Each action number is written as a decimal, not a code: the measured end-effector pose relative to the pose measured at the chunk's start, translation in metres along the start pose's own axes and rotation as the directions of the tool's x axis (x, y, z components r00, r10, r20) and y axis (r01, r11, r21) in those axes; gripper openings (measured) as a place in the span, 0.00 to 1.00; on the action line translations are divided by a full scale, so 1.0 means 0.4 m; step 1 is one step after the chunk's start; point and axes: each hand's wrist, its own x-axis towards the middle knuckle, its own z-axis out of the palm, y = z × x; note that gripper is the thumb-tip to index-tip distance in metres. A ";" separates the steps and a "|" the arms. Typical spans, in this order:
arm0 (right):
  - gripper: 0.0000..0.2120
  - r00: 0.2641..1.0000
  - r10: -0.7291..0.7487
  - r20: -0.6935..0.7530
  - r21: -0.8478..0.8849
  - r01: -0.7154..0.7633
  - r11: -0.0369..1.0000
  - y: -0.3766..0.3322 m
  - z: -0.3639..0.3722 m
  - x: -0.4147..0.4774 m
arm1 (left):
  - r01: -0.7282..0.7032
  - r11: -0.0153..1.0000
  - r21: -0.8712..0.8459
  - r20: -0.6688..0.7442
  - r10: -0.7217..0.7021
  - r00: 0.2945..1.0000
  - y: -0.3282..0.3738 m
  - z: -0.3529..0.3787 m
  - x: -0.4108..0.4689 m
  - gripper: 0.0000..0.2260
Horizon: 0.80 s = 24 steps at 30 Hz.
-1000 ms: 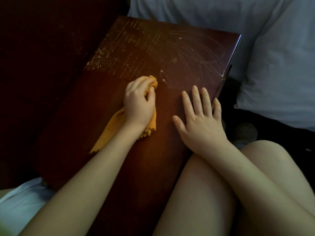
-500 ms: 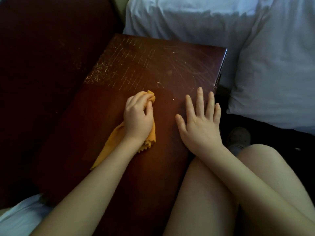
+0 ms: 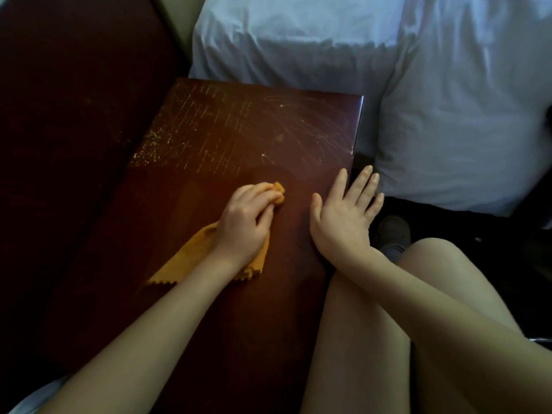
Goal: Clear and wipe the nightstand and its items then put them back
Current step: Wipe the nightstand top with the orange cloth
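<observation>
the counter (image 3: pixel 239 324) is the glossy, dark red-brown wooden top of a nightstand, seen from above. its far half carries pale scratches (image 3: pixel 215 127): straight lines crossing in a grid toward the far left, looping curves toward the far right. a patch of light specks (image 3: pixel 152 144) sits by the left edge. the near half looks smoother and darker. an orange cloth (image 3: pixel 191 261) with a zigzag-cut hem lies near the middle, bunched at its far end under the left hand (image 3: pixel 243 225), whose fingers curl round it. the right hand (image 3: pixel 340 216) rests flat at the right edge, fingers straight, the outer ones reaching past the edge.
</observation>
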 end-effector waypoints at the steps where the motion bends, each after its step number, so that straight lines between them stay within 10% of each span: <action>1: 0.32 1.000 0.019 0.003 0.006 -0.019 1.000 -0.003 0.004 -0.001 | 0.067 0.998 0.015 -0.035 -0.066 0.997 -0.008 -0.005 -0.007 0.10; 8: 0.33 0.988 0.107 0.108 0.118 -0.120 0.986 -0.025 0.026 0.005 | 0.225 0.974 -0.021 -0.149 -0.225 0.963 0.013 0.020 0.037 0.11; 18: 0.31 0.997 0.062 -0.043 0.105 -0.057 0.993 -0.026 0.061 -0.010 | -0.035 0.998 -0.043 0.043 0.037 0.998 0.010 -0.001 -0.026 0.12; 24: 0.34 0.998 0.058 -0.029 0.112 -0.054 0.992 -0.031 0.060 -0.009 | 0.213 0.977 0.026 -0.096 -0.210 0.973 -0.076 -0.060 -0.074 0.11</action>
